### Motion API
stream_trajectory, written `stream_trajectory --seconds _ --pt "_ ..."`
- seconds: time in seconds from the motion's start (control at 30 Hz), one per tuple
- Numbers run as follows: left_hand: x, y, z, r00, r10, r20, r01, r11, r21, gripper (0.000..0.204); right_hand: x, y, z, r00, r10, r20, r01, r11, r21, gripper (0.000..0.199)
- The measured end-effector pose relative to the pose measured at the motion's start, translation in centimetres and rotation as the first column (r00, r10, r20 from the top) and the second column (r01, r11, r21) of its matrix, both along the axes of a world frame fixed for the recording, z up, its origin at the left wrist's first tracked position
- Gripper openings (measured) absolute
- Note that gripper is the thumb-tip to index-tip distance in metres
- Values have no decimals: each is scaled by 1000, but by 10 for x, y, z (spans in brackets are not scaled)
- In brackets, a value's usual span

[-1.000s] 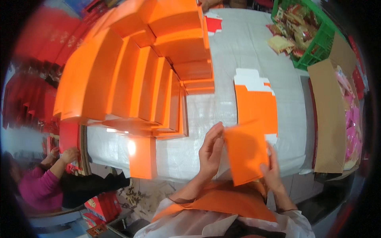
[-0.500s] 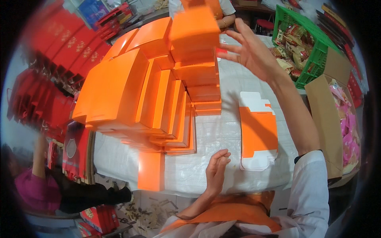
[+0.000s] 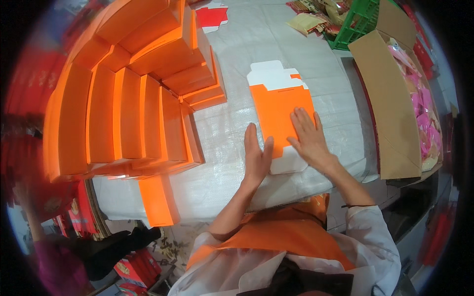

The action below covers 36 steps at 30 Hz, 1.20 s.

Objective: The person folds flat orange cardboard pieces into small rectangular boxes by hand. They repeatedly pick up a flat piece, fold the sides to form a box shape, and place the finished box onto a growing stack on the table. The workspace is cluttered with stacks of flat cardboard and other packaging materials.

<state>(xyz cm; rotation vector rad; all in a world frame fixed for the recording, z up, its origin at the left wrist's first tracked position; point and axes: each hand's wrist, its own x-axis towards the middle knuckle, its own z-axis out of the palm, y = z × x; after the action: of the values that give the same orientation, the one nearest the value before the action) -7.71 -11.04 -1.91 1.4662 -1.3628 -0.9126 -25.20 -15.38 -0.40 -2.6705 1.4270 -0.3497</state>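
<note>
A flat, unfolded orange carton (image 3: 279, 111) with white flaps lies on the white-covered table in front of me. My right hand (image 3: 310, 139) rests palm down on its lower right part, fingers stretched out. Beside the carton's lower left edge is my left hand (image 3: 257, 155), thumb apart from the straight fingers and nothing in it. Whether its fingertips touch the edge I cannot tell. Left of my hands rises a stepped stack of folded orange boxes (image 3: 131, 113). A single orange box (image 3: 159, 200) lies at the table's front edge, below the stack.
A cardboard box (image 3: 392, 108) of pink packets (image 3: 427, 121) stands at the right. Behind it is a green crate (image 3: 356, 24), with wrapped packets (image 3: 308, 22) beside it. A red and white flat carton (image 3: 212, 17) lies at the back. Another person's purple sleeve (image 3: 61, 266) shows lower left.
My right hand has come down from beside the top of the stack onto the flat carton. My left hand has moved up beside the carton's left edge. The view has shifted.
</note>
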Motion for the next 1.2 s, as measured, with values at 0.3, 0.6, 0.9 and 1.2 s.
stream_trajectory --seconds 0.3,0.6,0.9,1.2 --pt "-28 -4 34 972 125 -198 -136 990 -45 39 2 1 -14 972 167 166 -156 985 -81 60" --pt "5 -4 72 513 261 -817 -257 956 144 36 -15 73 26 576 -182 797 -339 834 436 31" --pt "-7 29 58 642 254 -723 -189 967 172 44 19 83 31 -288 -865 411 -785 459 415 36" --pt "-34 46 53 851 228 -474 -256 967 4 36 39 96 30 318 -605 730 -359 636 683 31"
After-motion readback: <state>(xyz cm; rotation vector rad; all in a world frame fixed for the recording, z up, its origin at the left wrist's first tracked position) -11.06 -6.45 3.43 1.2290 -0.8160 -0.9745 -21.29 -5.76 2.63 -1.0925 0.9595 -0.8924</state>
